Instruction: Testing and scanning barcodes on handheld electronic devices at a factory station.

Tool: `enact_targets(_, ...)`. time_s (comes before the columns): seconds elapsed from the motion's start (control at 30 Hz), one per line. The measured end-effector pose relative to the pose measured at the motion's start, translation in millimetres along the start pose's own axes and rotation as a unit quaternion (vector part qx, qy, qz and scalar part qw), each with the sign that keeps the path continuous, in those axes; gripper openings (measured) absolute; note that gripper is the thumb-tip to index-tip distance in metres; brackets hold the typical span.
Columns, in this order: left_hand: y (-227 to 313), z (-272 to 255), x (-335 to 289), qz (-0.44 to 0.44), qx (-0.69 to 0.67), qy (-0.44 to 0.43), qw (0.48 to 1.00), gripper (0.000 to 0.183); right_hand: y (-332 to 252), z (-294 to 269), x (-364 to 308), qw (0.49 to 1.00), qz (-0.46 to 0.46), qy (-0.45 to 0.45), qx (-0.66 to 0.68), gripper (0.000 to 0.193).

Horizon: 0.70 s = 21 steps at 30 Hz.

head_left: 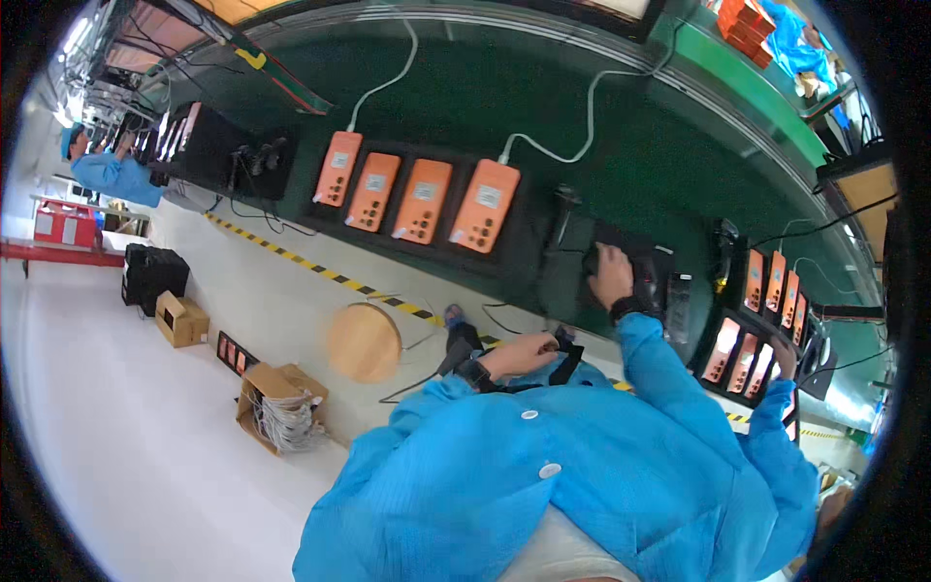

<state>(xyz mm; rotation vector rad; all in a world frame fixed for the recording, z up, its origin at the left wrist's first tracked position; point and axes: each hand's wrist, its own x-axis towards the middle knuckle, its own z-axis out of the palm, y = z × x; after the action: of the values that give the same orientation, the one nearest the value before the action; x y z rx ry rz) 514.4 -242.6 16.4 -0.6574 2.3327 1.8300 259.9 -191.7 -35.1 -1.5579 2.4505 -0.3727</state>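
Observation:
My right hand rests on the dark bench mat, its bent fingers over a small black item that is mostly hidden. A black object lies beside that wrist, with a dark clear-edged strip to its right. Low in front of my body, off the bench edge, my left hand is closed near a black strap; what its fingers hold cannot be made out. Left of my right hand, several orange phones lie face down on a black mat, labels and camera lenses up.
White cables run from two phones across the green bench. A slim black device stands near my right hand. At right, a co-worker's hand touches a black tray of phones. A round stool and cartons are on the floor.

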Motion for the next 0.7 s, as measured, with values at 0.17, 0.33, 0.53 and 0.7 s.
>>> enact_targets(0.17,-51,-76,-88,-0.021,0.015,0.073,0.997,0.031,-1,5,-7,0.964,0.263,0.029,0.033,0.070)
enact_targets(0.33,-91,-155,-130,-0.065,-0.059,0.164,0.983,0.026,41,45,-74,0.922,0.334,-0.180,-0.076,0.031)
enact_targets(0.53,-120,-214,-134,-0.067,-0.064,0.264,0.960,0.025,-236,-60,-51,0.943,0.088,-0.302,0.105,0.032)
enact_targets(0.7,-57,-255,-87,-0.029,-0.131,0.210,0.968,0.024,-245,-25,120,0.941,0.059,0.269,0.198,0.034)
